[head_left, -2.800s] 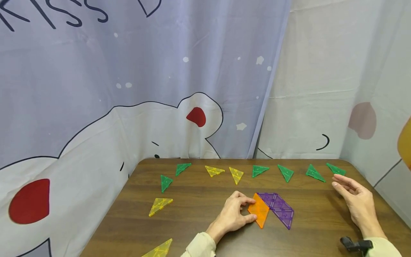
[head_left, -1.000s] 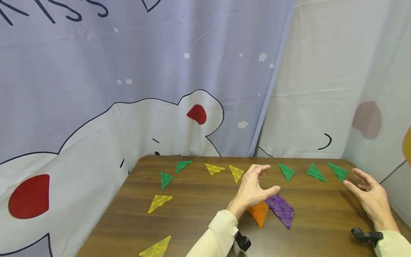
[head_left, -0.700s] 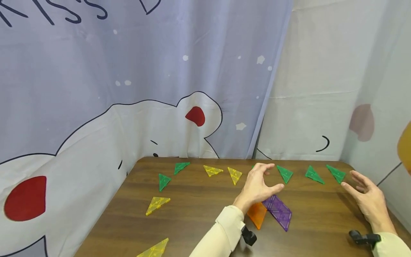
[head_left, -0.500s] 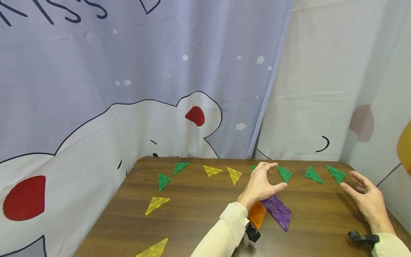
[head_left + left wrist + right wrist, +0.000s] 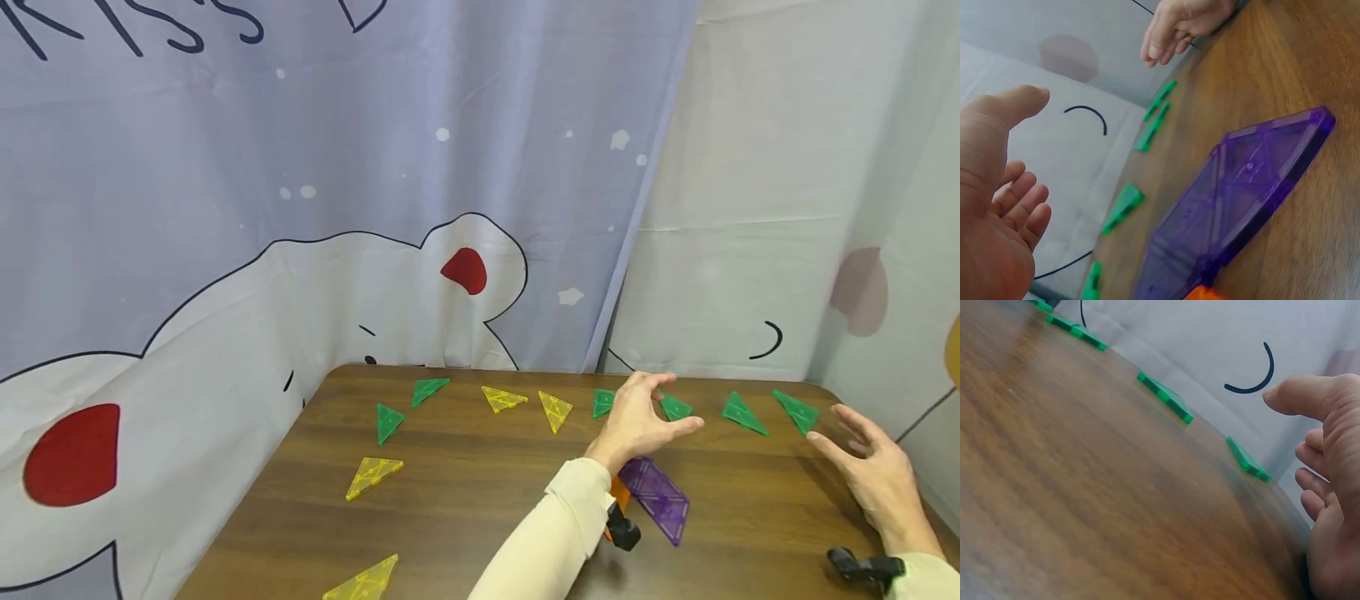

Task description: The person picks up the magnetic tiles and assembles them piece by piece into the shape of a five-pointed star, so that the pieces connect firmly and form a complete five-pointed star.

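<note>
My left hand [image 5: 641, 423] hovers over the table with its thumb and fingers spread, holding nothing. It is nearest to a green triangular magnetic tile [image 5: 677, 408], partly hidden behind it. Below the left wrist lie purple magnetic tiles [image 5: 658, 500], joined edge to edge. An orange tile [image 5: 620, 492] touches them, mostly covered by the left forearm; its corner shows low in the left wrist view. My right hand [image 5: 879, 477] is at the table's right side, fingers loosely bent and holding nothing. Close to its fingertips is another green triangular tile [image 5: 797, 410].
More green triangles [image 5: 744, 413] and yellow triangles [image 5: 555, 411] lie apart along the back of the wooden table [image 5: 465, 517]. Others, yellow [image 5: 372, 476] and green [image 5: 389, 423], run down the left side. A printed curtain [image 5: 375, 167] hangs behind.
My left hand has let go of the orange tile and moved up and right, drifting further right toward the back green tile. The right hand has shifted slightly right, away from the corner green tile.
</note>
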A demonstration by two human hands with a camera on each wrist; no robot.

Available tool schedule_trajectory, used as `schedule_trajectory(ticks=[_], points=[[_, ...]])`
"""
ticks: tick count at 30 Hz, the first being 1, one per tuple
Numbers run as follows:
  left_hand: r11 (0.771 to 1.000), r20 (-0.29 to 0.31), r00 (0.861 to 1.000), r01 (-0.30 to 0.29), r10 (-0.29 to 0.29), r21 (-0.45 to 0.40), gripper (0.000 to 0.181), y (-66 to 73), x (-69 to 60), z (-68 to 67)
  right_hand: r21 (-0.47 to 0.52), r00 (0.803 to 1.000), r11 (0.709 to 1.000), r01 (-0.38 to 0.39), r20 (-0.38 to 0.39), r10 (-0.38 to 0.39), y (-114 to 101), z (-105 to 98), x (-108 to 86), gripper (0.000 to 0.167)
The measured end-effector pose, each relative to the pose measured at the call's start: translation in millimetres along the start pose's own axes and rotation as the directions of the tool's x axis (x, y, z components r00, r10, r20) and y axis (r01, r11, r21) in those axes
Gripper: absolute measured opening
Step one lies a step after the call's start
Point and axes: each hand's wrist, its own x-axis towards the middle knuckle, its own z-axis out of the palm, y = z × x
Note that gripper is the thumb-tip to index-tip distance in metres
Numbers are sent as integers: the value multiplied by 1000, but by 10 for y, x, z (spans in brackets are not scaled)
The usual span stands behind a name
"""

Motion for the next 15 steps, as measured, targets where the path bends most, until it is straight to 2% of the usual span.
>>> schedule_trajectory(ticks=[8,13,15], points=[[1000,23,999,23,-23,0,77,-29,-1,257,17,997,1000,18,69,-19,48,-22,41,96],[999,28,999,29,-30,39,78,-17,26,378,26,997,999,39,68,-41,94,-55,79,97],[998,29,999,26,-28,52,78,-1,50,422,1,997,999,45,61,-45,110,-82,86,96]])
